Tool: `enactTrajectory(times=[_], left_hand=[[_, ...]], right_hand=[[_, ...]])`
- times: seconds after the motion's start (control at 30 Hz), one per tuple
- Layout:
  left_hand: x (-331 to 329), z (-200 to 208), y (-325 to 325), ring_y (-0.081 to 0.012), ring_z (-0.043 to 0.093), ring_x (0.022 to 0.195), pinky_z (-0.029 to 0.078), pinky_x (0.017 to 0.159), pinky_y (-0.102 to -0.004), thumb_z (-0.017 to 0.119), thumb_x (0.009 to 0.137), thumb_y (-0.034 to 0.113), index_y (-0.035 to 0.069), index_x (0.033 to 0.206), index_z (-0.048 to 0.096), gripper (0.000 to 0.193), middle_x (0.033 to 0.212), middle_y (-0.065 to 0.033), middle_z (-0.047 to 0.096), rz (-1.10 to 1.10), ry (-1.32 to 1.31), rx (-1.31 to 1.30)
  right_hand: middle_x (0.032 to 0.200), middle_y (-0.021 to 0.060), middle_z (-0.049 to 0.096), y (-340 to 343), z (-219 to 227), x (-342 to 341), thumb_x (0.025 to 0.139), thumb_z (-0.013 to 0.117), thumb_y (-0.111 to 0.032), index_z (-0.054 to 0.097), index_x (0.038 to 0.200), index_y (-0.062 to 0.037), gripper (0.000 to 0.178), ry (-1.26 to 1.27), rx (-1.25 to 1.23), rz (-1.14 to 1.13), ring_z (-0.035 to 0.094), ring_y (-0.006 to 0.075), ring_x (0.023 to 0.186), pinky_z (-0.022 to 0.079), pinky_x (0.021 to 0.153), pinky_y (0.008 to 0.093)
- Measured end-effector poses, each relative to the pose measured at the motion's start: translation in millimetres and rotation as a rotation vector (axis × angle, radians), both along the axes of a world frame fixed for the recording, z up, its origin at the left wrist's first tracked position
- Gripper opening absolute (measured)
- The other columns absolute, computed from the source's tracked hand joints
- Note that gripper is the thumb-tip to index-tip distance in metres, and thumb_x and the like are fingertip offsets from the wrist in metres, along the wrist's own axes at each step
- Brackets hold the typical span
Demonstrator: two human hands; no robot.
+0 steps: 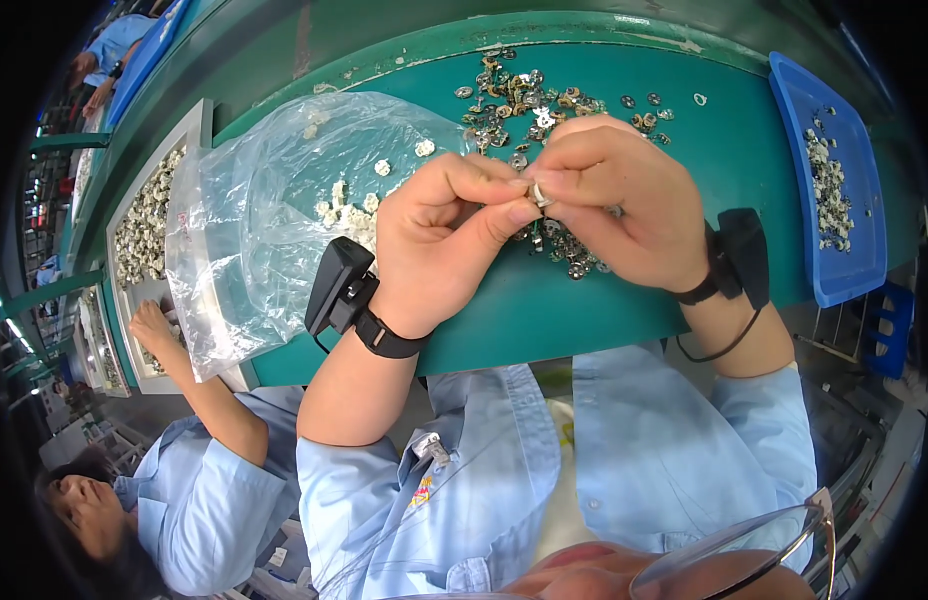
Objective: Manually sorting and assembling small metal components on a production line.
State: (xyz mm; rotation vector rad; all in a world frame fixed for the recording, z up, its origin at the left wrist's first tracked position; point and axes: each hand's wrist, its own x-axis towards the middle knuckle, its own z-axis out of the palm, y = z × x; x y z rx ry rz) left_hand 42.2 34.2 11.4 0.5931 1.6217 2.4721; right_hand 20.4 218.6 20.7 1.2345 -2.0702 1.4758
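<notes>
Over the green work surface, my left hand and my right hand meet fingertip to fingertip. Both pinch one small whitish part, mostly covered by the fingers, so its exact kind does not show. Behind and beneath the hands spreads a loose heap of small round metal and brownish parts. Left of my left hand lies a clear plastic bag, with white plastic pieces at its mouth. Each of my wrists wears a black strapped device.
A blue tray at the right holds small white and dark parts. At the left stands a pale tray full of whitish parts, where a co-worker's hand reaches in. A raised green ledge runs along the far side.
</notes>
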Motion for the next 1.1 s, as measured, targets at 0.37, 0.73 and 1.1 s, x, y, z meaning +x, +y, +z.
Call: enactTrajectory(times=[0.37,0.73,1.1], left_hand=[[3.2,-2.3,1.6,-0.0136,0.058,0.084,0.048,0.075,-0.0241,0.060,0.078,-0.009,0.000,0.089,0.055,0.015,0.092,-0.0111,0.060,0.012,0.069,0.012],[2.5,0.3,4.5,-0.0122,0.058,0.085,0.047,0.075,-0.0230,0.060,0.078,-0.009,0.000,0.089,0.054,0.016,0.093,-0.0095,0.059,0.076,0.059,-0.036],[2.7,4.7,2.7,-0.0106,0.057,0.079,0.047,0.070,-0.0215,0.062,0.077,-0.007,0.000,0.085,0.057,0.012,0.087,-0.0079,0.060,0.089,-0.031,-0.104]], right_hand=[[0.089,0.0069,0.059,0.7,6.6,6.2,0.070,0.061,0.007,0.057,0.092,-0.0086,0.027,0.030,0.028,-0.060,0.057,0.0223,0.080,0.045,0.072,0.0339],[0.096,0.0107,0.061,0.6,2.5,4.0,0.072,0.059,0.009,0.059,0.095,-0.0059,0.027,-0.083,-0.075,-0.011,0.059,0.0243,0.089,0.046,0.076,0.0333],[0.094,0.0091,0.059,1.8,4.3,2.2,0.073,0.061,0.007,0.059,0.094,-0.0054,0.025,-0.086,0.004,0.017,0.057,0.0233,0.086,0.045,0.075,0.0325]])
